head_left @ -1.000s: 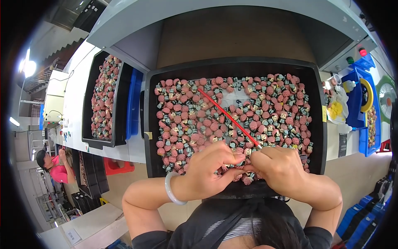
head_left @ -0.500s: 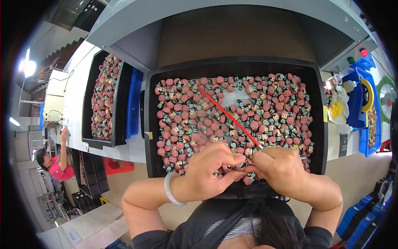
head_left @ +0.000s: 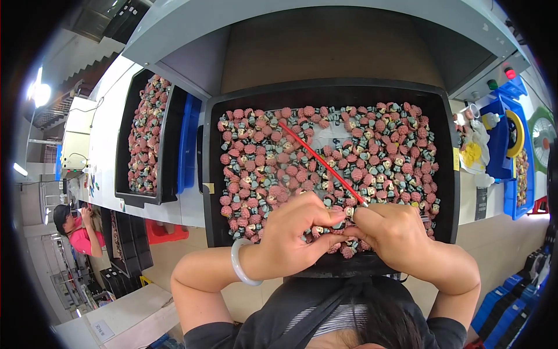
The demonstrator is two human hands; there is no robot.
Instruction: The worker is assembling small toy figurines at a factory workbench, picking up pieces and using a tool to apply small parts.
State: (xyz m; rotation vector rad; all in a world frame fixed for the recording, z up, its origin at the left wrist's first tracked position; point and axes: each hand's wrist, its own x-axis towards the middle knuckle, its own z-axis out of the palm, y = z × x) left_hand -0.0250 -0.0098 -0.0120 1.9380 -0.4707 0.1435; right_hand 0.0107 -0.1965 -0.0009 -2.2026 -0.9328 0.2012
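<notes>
My left hand (head_left: 293, 232), a pale bangle (head_left: 240, 263) on its wrist, is closed with thumb and fingers curled together. My right hand (head_left: 392, 232) is also closed, and its fingertips meet the left hand's. What they pinch between them is hidden or too small to name. A thin red stick (head_left: 322, 163) with a silvery end slants over the heap to the right hand's knuckles; whether the hand grips it I cannot tell. Below lie many small figure pieces (head_left: 401, 168) with bumpy pink hair, cream faces and grey-green parts, filling a black tray (head_left: 331, 93).
A grey hood (head_left: 325, 14) arches over the tray's far side. At left stand another filled black tray (head_left: 168, 139) and a blue bin (head_left: 189, 145). Blue bins (head_left: 500, 168), a yellow tape roll (head_left: 515, 134) and a green fan (head_left: 542, 139) are at right. A person (head_left: 81, 230) works far left.
Both hands stay together near the tray's front, with slight finger movement. The red stick hardly shifts. The person at far left has drawn a raised arm in.
</notes>
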